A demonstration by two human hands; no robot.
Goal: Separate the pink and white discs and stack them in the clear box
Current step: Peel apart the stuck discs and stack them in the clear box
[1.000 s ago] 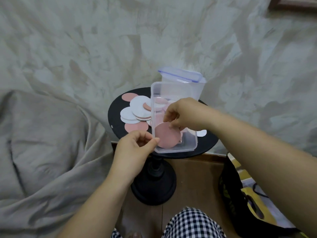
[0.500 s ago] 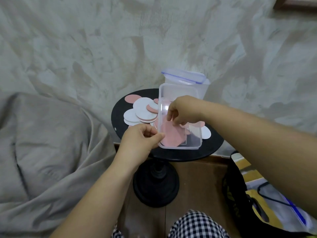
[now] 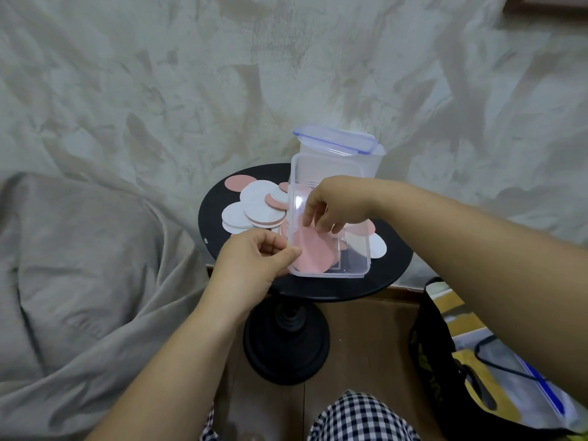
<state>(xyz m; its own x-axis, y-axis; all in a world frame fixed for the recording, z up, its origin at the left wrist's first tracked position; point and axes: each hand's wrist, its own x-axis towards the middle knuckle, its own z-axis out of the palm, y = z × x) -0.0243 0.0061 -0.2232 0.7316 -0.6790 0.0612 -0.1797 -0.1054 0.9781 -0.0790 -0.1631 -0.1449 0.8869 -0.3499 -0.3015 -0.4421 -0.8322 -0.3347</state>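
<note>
No legible text in view. Only candidate: yellow lettering running down the side of the black bag (image 3: 430,351) on the floor at lower right, too blurred and creased to make out any letter. No readable labels, brands or numbers elsewhere.

A round black pedestal table (image 3: 210,214) is standing on the wooden floor (image 3: 366,338), a lidded plastic container (image 3: 337,143) is sitting at its far edge, crumpled beige fabric (image 3: 79,265) is lying left, a black bag (image 3: 429,338) is sitting right
</note>
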